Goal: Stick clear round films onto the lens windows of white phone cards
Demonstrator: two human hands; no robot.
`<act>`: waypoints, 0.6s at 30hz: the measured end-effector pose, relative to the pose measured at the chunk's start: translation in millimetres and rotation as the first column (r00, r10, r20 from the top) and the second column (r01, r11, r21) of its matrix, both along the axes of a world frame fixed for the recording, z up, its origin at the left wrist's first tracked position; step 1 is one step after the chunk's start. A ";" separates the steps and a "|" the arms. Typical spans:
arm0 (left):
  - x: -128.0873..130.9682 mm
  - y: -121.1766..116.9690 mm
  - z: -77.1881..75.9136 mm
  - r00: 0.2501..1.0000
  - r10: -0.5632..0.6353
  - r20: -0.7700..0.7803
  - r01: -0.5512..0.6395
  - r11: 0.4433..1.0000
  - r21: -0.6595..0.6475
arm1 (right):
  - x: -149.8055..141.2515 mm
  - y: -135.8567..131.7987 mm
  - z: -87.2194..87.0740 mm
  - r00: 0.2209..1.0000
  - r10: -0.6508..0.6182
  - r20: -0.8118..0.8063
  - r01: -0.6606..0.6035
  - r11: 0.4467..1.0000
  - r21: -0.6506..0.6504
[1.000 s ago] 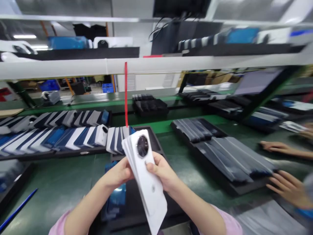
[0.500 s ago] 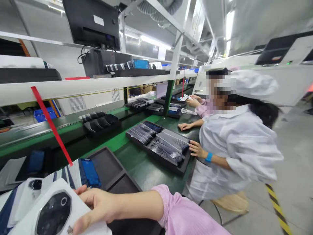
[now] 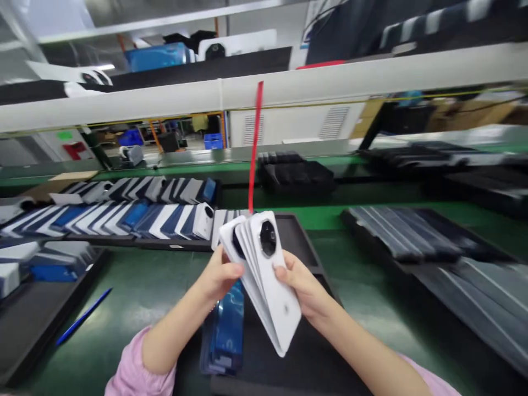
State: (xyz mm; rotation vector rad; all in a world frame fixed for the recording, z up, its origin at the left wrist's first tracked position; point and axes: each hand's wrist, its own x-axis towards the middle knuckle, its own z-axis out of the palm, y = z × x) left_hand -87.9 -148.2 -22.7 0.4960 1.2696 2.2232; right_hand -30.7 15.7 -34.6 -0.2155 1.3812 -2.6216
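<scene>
Several white phone back covers (image 3: 280, 308), each with a dark oval camera window, are fanned out in front of me. My left hand (image 3: 219, 278) pinches the left side of the bunch near its top. On the opposite edge, my right hand (image 3: 303, 283) grips it with the thumb on the front cover. Under the bunch sits a black tray (image 3: 297, 236), partly hidden by my hands and the covers. Blue film-covered panels (image 3: 229, 330) lie below my left hand at the tray's left side.
Trays of leaning white and blue covers (image 3: 136, 220) line the left back. A blue pen (image 3: 84, 316) lies beside another black tray (image 3: 28, 324). At right is a tray of dark panels (image 3: 408, 231). A red strip (image 3: 256, 146) hangs from the white shelf edge (image 3: 177, 102).
The view has swung left, and the co-worker is out of sight. My left hand has come into view, and both hands now hold the white covers, seen before in my right hand.
</scene>
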 end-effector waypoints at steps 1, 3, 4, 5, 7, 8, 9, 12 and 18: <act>-2.7 2.7 0.5 1.000 -0.009 -0.008 0.009 1.000 0.019 | -1.6 0.6 -1.7 1.000 0.001 0.003 -0.001 1.000 -0.028; -5.3 7.5 -0.7 1.000 -0.018 -0.004 0.018 0.998 0.055 | -2.8 0.8 -4.7 1.000 -0.015 0.009 0.016 0.998 -0.057; -5.4 9.0 -2.0 1.000 -0.017 0.005 0.017 0.997 0.072 | -2.9 0.4 -5.9 0.999 -0.034 0.012 0.035 0.998 -0.052; -5.1 10.0 -3.5 1.000 -0.011 0.016 0.010 0.996 0.088 | -3.0 -0.3 -6.9 0.998 -0.056 0.017 0.056 0.997 -0.043; -4.4 10.8 -6.4 0.999 0.011 0.052 -0.016 0.994 0.112 | -3.8 -2.1 -8.1 0.995 -0.098 0.032 0.099 0.995 -0.028; -4.2 11.2 -7.8 0.997 0.025 0.076 -0.034 0.993 0.116 | -4.4 -3.0 -8.4 0.992 -0.119 0.041 0.120 0.992 -0.026; -4.3 11.7 -9.2 0.994 0.039 0.100 -0.050 0.992 0.115 | -5.1 -3.7 -8.5 0.989 -0.138 0.048 0.139 0.990 -0.026; -5.1 15.2 -13.7 0.988 0.074 0.137 -0.087 0.992 0.096 | -6.8 -4.9 -9.2 0.981 -0.188 0.046 0.189 0.982 -0.010; -12.5 19.3 -15.8 0.956 0.286 -0.066 -0.288 0.957 -0.019 | -10.0 -2.8 -12.2 0.926 -0.357 -0.118 0.373 0.915 0.156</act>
